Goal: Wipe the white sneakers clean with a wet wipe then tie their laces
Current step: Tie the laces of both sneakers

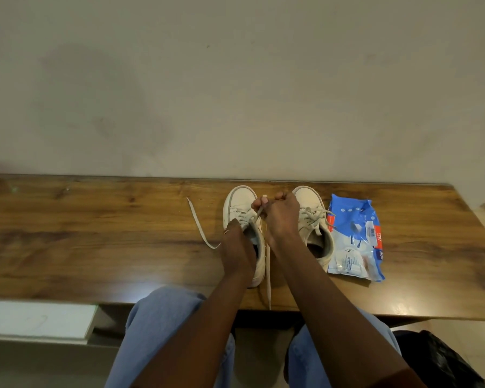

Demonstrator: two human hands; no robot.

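Note:
Two white sneakers stand side by side on the wooden table (95, 233), toes toward the wall. My left hand (237, 247) rests on the left sneaker (240, 201) at its tongue, fingers pressed on the laces. My right hand (280, 217) is closed above the gap between the shoes, pinching a lace pulled taut from the left sneaker. One loose lace end (198, 222) trails left across the table; another hangs down toward the front edge (268, 273). The right sneaker (310, 217) sits with its laces loosely crossed.
A blue and white wet wipes pack (353, 239) lies flat just right of the right sneaker. A wall rises directly behind the table. A white slab (37, 320) sits lower left, a black bag (443, 359) lower right. My blue-trousered knees are under the front edge.

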